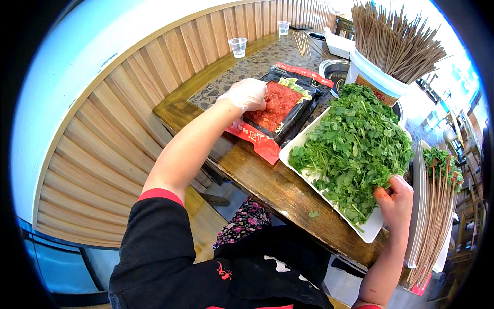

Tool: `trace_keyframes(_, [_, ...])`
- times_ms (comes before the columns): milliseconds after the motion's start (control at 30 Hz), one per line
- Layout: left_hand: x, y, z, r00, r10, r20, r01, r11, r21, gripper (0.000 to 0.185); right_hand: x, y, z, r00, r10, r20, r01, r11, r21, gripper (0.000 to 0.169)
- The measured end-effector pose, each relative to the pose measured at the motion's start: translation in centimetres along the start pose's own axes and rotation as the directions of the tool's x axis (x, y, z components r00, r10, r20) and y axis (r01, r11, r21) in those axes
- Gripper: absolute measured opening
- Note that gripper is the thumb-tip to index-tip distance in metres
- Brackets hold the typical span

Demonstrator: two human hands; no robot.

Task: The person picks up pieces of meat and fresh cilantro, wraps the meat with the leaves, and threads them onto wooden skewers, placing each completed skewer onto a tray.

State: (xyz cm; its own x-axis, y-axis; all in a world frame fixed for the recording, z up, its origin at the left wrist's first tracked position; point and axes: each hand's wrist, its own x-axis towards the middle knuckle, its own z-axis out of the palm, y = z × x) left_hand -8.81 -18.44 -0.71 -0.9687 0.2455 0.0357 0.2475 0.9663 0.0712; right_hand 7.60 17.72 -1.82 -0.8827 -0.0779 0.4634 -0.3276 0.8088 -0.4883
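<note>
My left hand (247, 95), in a clear plastic glove, reaches into a black tray (295, 133) of red marinated meat (281, 101). Its fingers are curled down against the meat, and their tips are partly hidden, so whether they grip a piece is unclear. Bare and stained orange at the fingers, my right hand (396, 199) pinches cilantro (383, 180) at the near right of a leafy heap (355, 143). That heap fills most of a white rectangular tray (373, 228), which sits right of the meat.
Behind the cilantro stands a white bucket (376, 75) packed with wooden skewers (397, 44). Stacked white trays (418, 216) at right hold loaded skewers (438, 216). Two plastic cups (238, 47) and loose skewers (302, 43) lie farther back, beside a metal pot (332, 66). Wood panelling (127, 116) borders the table's left.
</note>
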Motion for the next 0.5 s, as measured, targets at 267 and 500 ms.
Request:
trace_keyframes(267, [0.8, -1.0, 1.0, 0.998, 0.056, -0.019, -0.057, 0.997, -0.049, 0.016, 0.0, -0.2, 0.1, 1.000, 0.027, -0.010, -0.027, 1.000, 0.016, 0.025])
trace_keyframes(500, [-2.0, -1.7, -1.3, 0.987, 0.006, 0.162, 0.137, 0.500, -0.855, 0.011, 0.0, 0.2, 0.1, 1.000, -0.013, -0.020, 0.013, 1.000, -0.005, 0.024])
